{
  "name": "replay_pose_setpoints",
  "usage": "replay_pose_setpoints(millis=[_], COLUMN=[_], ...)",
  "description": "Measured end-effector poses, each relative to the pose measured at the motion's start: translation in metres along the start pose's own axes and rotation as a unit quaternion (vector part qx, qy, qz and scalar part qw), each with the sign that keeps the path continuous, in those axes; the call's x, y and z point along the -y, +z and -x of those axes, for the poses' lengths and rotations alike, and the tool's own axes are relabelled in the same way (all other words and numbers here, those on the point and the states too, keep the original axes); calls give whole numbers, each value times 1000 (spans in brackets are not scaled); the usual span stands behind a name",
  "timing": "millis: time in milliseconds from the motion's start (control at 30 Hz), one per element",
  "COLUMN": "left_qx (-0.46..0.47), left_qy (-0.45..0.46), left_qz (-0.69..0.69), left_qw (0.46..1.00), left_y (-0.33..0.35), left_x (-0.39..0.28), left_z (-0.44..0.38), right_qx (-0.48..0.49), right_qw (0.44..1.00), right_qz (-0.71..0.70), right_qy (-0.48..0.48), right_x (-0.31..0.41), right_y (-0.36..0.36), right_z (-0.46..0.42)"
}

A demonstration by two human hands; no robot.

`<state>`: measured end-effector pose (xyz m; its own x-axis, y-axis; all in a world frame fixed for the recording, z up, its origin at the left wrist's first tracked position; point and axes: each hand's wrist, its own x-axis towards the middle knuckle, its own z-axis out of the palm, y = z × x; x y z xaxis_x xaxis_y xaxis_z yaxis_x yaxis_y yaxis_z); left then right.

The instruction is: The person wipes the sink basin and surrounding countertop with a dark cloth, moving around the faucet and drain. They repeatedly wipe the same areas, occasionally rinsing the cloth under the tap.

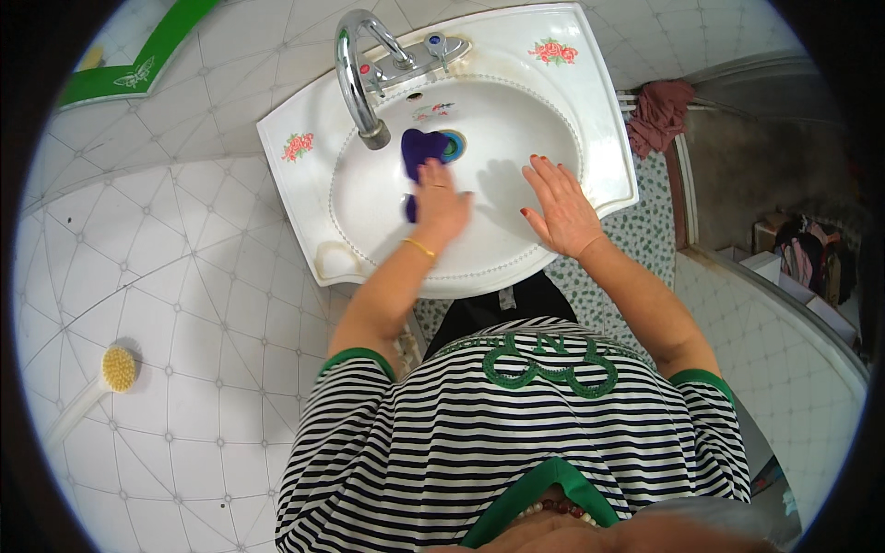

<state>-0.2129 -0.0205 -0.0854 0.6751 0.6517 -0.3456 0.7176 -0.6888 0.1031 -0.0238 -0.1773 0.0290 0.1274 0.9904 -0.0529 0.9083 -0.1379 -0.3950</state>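
Note:
In the white ceramic washbasin (498, 228) lies a dark purple cloth (420, 146) beside the blue and green drain fitting (451, 146). My left hand (440, 200), slightly blurred, is over the lower part of the cloth, its fingertips at it; whether the fingers grip it cannot be told. My right hand (561, 207) holds nothing; its fingers are apart above the right side of the basin, and a shadow falls beside it. A curved chrome faucet (356, 83) reaches over the basin's left side.
Two tap handles, the right one (435, 45) marked blue, stand at the basin's back. A long-handled brush (119, 368) is at the left by the tiled wall. A reddish cloth (660, 117) hangs right of the basin. A green-framed mirror (148, 66) is at upper left.

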Motion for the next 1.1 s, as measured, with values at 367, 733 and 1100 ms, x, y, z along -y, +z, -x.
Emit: replay_pose_setpoints(millis=[367, 733, 1100], left_qx=[113, -41, -114], left_qy=[53, 39, 48], left_qz=[664, 182, 190], left_qw=[737, 982, 974], left_y=[-45, -77, -80], left_x=[-22, 56, 50], left_z=[54, 117, 124], right_qx=[-12, 205, 215], right_qw=[993, 963, 964], right_qz=[-117, 133, -150], right_qy=[11, -117, 52], right_x=[22, -13, 111], right_y=[37, 43, 109], right_z=[-30, -71, -55])
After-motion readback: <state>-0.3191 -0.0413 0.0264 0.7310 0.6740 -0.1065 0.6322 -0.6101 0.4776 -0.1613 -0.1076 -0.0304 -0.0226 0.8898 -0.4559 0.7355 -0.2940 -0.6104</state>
